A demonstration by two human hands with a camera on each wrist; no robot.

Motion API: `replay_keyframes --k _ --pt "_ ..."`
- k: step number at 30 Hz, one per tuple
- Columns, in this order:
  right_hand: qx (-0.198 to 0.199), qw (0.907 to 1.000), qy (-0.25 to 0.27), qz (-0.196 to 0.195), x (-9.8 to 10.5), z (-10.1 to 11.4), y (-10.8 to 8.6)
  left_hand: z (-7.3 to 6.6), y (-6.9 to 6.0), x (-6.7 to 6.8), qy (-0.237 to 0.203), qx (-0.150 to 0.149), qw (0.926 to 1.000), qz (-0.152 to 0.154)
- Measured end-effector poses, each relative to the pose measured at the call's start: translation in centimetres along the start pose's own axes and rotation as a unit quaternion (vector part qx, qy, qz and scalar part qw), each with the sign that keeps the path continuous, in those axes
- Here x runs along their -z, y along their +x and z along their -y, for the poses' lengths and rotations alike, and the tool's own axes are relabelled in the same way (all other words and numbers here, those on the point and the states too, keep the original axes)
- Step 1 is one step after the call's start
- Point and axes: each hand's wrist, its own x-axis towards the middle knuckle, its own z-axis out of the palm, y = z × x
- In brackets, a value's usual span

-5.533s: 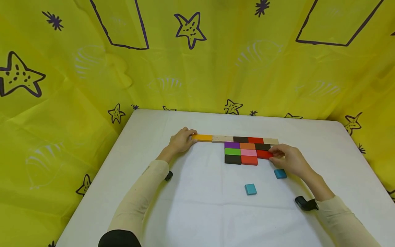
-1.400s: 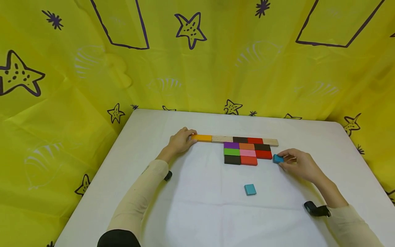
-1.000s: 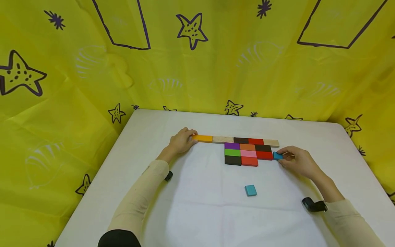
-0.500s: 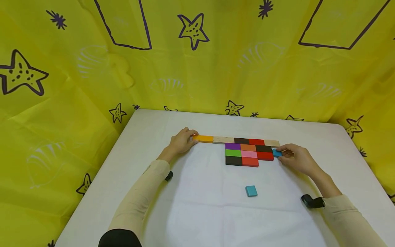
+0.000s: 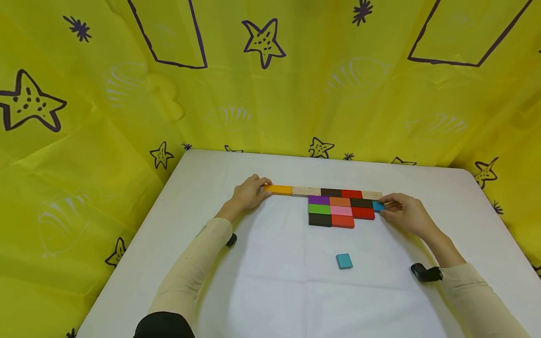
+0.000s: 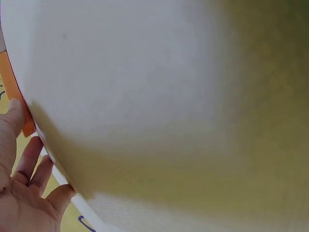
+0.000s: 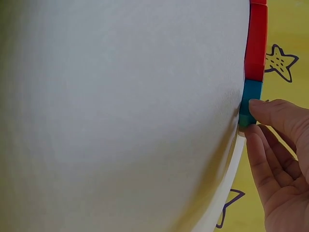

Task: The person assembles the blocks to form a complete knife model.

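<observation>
My right hand (image 5: 407, 215) pinches a small blue wooden block (image 5: 378, 206) between thumb and fingers. That block sits against the right end of a row, beside the dark brown block (image 5: 361, 203) and just behind the red block (image 5: 363, 213). At the other end, my left hand (image 5: 249, 192) grips the left tip of an orange-yellow block (image 5: 279, 189), its thumb on the near side in the left wrist view. A natural wood block (image 5: 306, 191) adjoins it in the long back row. Purple (image 5: 319, 200), green (image 5: 319, 209) and pink (image 5: 341, 211) blocks lie in shorter rows in front.
A lone turquoise square block (image 5: 344, 261) lies nearer on the white tabletop (image 5: 274, 291). A yellow cloth (image 5: 270, 94) printed with stars hangs behind the table and at both sides. Black wrist cameras (image 5: 426, 273) sit under the sleeves.
My right hand let go of the red block, picked up the blue one and slid it away from me along the red block's end to the dark brown block. My left hand stayed put.
</observation>
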Motion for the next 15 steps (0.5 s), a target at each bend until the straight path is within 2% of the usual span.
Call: replay_keyframes --k 15 --pt "-0.010 0.9998 0.014 -0.010 -0.08 0.18 0.34 0.03 0.02 -0.06 0.004 -0.005 1.0000 -0.005"
